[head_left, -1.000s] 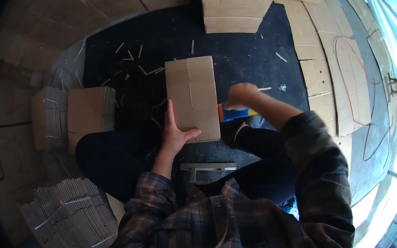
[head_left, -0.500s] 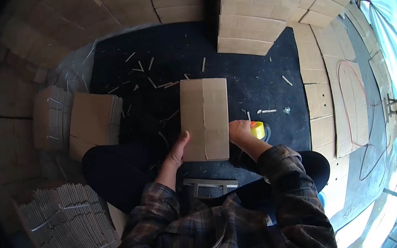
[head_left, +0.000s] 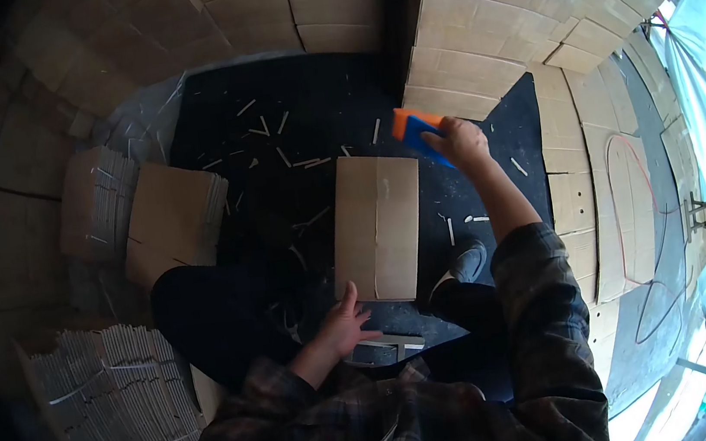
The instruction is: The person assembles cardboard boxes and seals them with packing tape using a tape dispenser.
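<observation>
A closed cardboard box (head_left: 375, 227) stands on the dark mat between my legs, a seam running down the middle of its top. My left hand (head_left: 343, 326) is at the box's near left corner, fingers spread and thumb up against the edge; it grips nothing. Beyond the box's far right corner, my right hand (head_left: 464, 140) is raised and closed around an orange-and-blue tape dispenser (head_left: 421, 132). The dispenser is slightly blurred, and my fingers hide part of it.
Flattened cardboard bundles (head_left: 170, 215) lie at left, with a strapped stack (head_left: 121, 404) nearer me. Stacked boxes (head_left: 472, 41) rise at the back. Cardboard scraps (head_left: 284, 154) litter the mat (head_left: 209, 106). My shoe (head_left: 467, 261) is right of the box. A reddish cord (head_left: 613, 191) lies far right.
My right hand has swung up and away from the box's right side, carrying the tape dispenser. My left hand has come off the box's left side to its near corner, fingers spreading.
</observation>
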`<state>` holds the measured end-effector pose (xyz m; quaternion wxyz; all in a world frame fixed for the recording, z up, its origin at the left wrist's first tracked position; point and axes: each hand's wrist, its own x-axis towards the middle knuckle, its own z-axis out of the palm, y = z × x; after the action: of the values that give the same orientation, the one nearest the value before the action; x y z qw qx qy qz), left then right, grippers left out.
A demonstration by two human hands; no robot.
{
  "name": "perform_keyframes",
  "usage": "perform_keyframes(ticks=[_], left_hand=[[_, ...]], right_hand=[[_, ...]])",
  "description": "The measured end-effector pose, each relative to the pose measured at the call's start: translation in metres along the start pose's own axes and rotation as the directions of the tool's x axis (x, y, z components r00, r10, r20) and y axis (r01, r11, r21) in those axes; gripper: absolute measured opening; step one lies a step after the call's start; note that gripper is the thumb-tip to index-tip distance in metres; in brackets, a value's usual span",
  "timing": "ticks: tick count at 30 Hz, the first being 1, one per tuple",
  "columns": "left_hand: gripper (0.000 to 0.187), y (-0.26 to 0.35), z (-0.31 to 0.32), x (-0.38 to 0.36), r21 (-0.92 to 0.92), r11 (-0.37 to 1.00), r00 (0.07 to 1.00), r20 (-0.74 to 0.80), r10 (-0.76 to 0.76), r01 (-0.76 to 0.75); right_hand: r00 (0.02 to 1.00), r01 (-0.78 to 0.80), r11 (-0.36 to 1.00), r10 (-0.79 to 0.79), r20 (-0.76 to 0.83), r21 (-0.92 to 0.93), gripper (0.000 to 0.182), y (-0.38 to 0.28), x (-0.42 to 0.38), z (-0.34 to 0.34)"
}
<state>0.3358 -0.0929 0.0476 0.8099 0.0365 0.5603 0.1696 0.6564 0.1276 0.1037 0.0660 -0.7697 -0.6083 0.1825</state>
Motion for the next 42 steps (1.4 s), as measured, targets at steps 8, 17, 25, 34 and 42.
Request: perform_keyframes(ticks=[8,17,25,34,42], left_hand=[[0.086,0.037,-0.002,0.004,0.032,0.991,0.978,-0.164,0.132,-0.128],[0.08,0.139,0.03,0.029,0.557,0.775,0.855,-0.205,0.476,-0.298],[0.071,0.168,0.034,0.053,0.78,0.573,0.719,-0.244,0.65,-0.253],[0.069,0.145,0.007,0.078,0.873,0.319,0.498,-0.104,0.861,-0.369],[0.061,0.15,0.008,0.075,0.901,0.176,0.403,-0.001,0.915,-0.397]], right_hand=[[0.985,0.063,0.997,-0.055,0.164,-0.049,0.053,0.013,-0.038,-0.017],[0.89,-0.326,0.923,0.227,0.394,0.204,0.059,0.093,-0.12,-0.017],[0.624,-0.759,0.524,0.414,0.663,0.387,0.066,0.077,-0.139,0.003],[0.754,-0.653,0.517,0.377,0.538,0.554,0.067,0.098,-0.137,-0.047],[0.931,-0.342,0.26,-0.035,0.363,0.903,0.066,0.058,-0.149,-0.089]])
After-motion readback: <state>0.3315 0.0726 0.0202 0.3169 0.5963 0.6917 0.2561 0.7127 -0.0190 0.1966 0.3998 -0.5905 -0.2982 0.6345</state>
